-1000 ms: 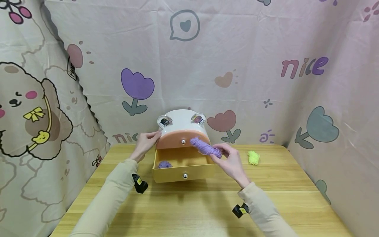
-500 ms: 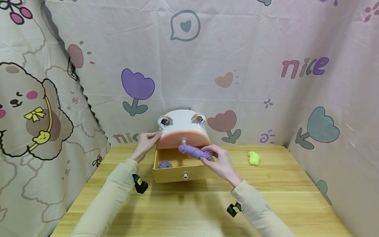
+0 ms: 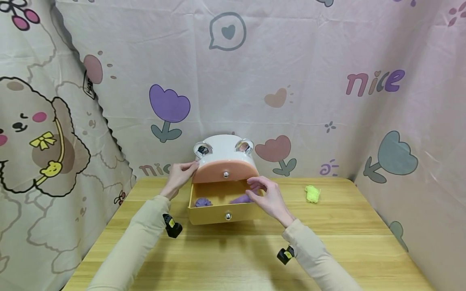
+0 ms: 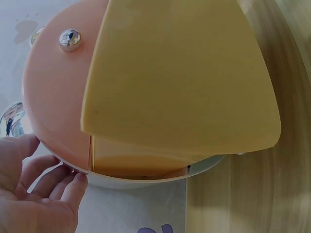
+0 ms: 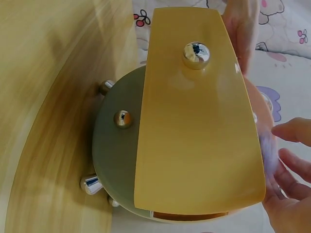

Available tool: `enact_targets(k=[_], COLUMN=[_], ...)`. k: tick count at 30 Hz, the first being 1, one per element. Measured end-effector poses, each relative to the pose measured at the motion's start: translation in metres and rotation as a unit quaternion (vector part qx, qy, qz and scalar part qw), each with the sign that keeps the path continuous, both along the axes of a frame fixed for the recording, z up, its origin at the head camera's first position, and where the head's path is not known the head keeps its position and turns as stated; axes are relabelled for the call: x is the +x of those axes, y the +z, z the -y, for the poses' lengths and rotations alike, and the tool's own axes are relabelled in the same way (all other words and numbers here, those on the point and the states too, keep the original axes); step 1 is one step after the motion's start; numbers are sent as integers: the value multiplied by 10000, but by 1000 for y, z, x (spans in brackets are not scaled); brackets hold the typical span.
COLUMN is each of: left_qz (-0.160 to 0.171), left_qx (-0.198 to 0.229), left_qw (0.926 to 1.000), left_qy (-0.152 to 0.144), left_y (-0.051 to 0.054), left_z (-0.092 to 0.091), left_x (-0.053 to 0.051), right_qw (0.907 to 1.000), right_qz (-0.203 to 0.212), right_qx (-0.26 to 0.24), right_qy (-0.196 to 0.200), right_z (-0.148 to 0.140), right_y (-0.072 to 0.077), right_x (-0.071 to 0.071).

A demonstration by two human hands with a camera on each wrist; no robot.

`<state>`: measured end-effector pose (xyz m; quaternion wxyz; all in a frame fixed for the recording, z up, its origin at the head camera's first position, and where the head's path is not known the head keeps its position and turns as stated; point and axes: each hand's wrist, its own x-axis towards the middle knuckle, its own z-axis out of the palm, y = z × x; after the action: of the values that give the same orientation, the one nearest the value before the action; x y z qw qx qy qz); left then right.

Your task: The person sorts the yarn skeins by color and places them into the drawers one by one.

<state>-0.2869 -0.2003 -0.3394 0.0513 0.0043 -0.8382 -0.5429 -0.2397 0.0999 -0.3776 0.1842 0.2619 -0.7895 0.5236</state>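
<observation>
Fingers parted, the right hand (image 3: 270, 199) has released the long purple yarn (image 3: 239, 199), now in the yellow drawer (image 3: 208, 217) with a purple ball (image 3: 202, 202); the left hand (image 3: 178, 178), fingers bent, holds the edge of the chest (image 3: 223, 148). Lime yarn (image 3: 312, 194) remains outside, on the table (image 3: 346, 230).

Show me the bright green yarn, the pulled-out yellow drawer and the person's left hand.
Bright green yarn (image 3: 312, 194): head view, middle of the bundle.
Yellow drawer (image 5: 199, 121): right wrist view, middle of its front panel.
Left hand (image 3: 178, 177): head view, middle of the hand.
</observation>
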Motion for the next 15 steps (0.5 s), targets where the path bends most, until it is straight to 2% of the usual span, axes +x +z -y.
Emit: enact_targets(k=[6,15], left_qz=[-3,-50], left_qx=[-22,-42], left_qw=[10000,10000], left_qy=[21,23], left_y=[1,0], left_z=[-1,-1], left_x=[1,2], right_qw=[9998,9997], right_qz=[-12,-119], right_qx=[-215,-221], right_qy=[18,-41], right_z=[-2,-6], right_y=[1,-2], right_x=[0,3])
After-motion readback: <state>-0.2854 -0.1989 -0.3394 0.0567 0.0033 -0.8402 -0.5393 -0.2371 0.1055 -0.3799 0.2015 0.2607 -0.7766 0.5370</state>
